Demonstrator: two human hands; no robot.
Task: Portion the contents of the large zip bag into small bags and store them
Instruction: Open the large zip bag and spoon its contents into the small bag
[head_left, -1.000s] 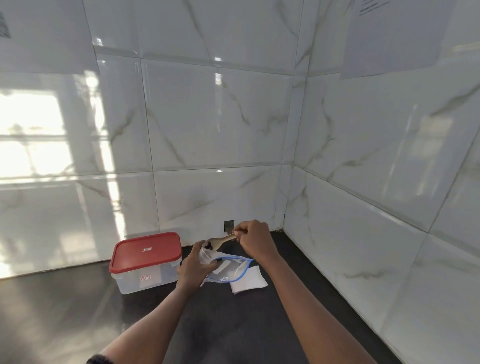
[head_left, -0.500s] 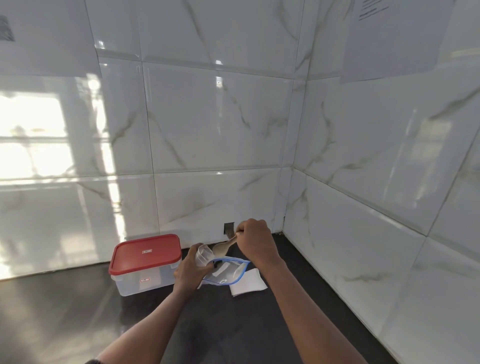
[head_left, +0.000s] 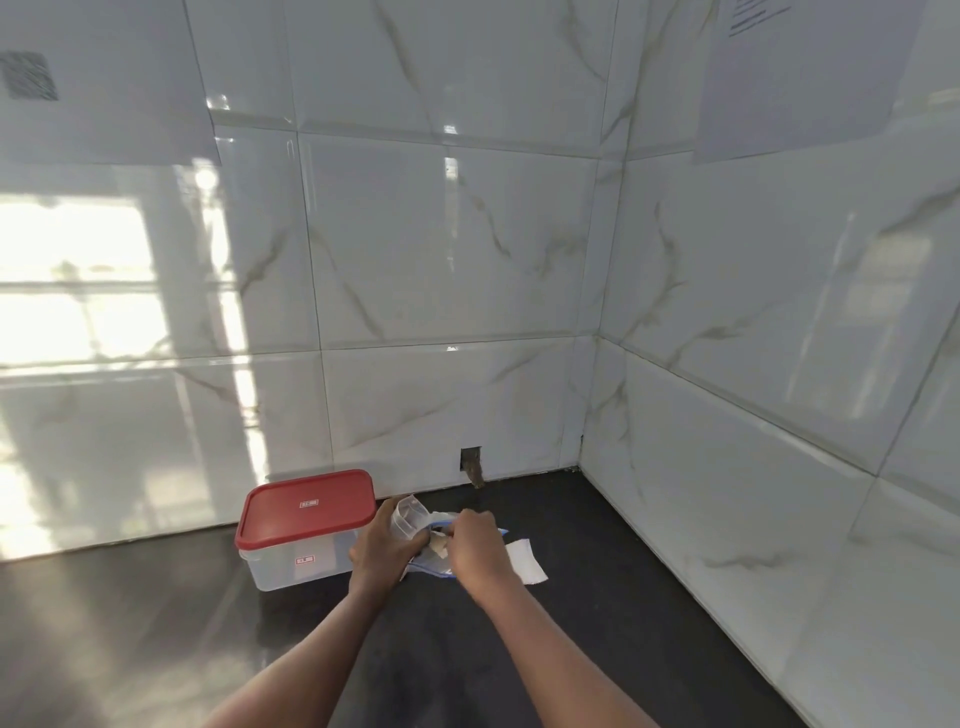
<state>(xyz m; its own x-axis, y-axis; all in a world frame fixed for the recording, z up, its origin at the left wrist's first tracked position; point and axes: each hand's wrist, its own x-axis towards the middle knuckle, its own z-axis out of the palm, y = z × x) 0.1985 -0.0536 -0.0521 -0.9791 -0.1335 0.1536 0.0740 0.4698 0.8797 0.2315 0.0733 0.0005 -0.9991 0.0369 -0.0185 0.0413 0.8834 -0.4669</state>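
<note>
- The landmark is the clear box (head_left: 306, 540) with a red lid (head_left: 307, 508), which stands on the dark counter (head_left: 156, 649) close to the tiled wall (head_left: 441, 291).
- Just to the right of the box, the left hand (head_left: 382, 551) is closed around a small clear bag (head_left: 410, 519), fingers wrapped low on it so that its mouth stands up and open; this looks meant to keep the opening steady for filling.
- To the right of that hand, farther from the box, the right hand (head_left: 475, 545) is curled shut over a spoon (head_left: 439, 543), of which only a pale bit shows between the two hands.
- The spoon sits low, at the mouth of the large zip bag (head_left: 426, 566); the likely step is taking up another scoop, though the bowl of the spoon is hidden.
- The large zip bag lies flat on the counter under both hands, right of the box; it is clear with a blue edge, crumpled, and its contents cannot be made out.
- Past the right hand, farthest from the box, a white folded piece (head_left: 524, 564) lies on the counter; whether it is paper or spare bags cannot be told.
- The box lid is on, so storing seems not yet begun.
</note>
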